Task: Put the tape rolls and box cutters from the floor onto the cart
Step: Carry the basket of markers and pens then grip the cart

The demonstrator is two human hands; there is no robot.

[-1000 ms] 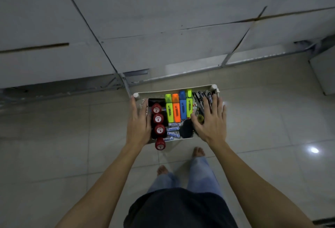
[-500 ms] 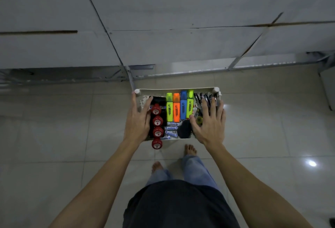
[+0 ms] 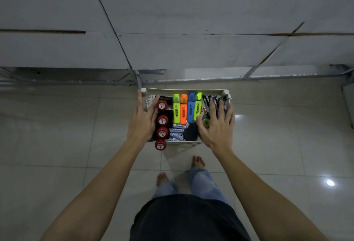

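A white cart tray (image 3: 183, 89) stands on the tiled floor in front of me, packed with stationery. My left hand (image 3: 142, 122) lies flat over its left side, fingers stretched toward the far corner, beside a row of red-capped stamps (image 3: 162, 120). My right hand (image 3: 216, 127) rests flat on the right side, its spread fingers over black pens (image 3: 212, 100). Next to the right thumb sit a dark round object (image 3: 189, 133) and a small yellow-green item (image 3: 206, 121); I cannot tell what they are. No tape roll or box cutter shows on the floor.
Highlighters (image 3: 186, 109) and small batteries (image 3: 177, 130) fill the tray's middle. A grey panel wall on a metal base frame (image 3: 76, 81) runs just behind the cart. My bare feet (image 3: 198, 161) stand close behind it. A white object (image 3: 348, 103) sits at the right edge.
Both hands have stayed flat on the tray. The view has turned, so the wall base now runs level behind the cart, and the feet sit a little closer to it.
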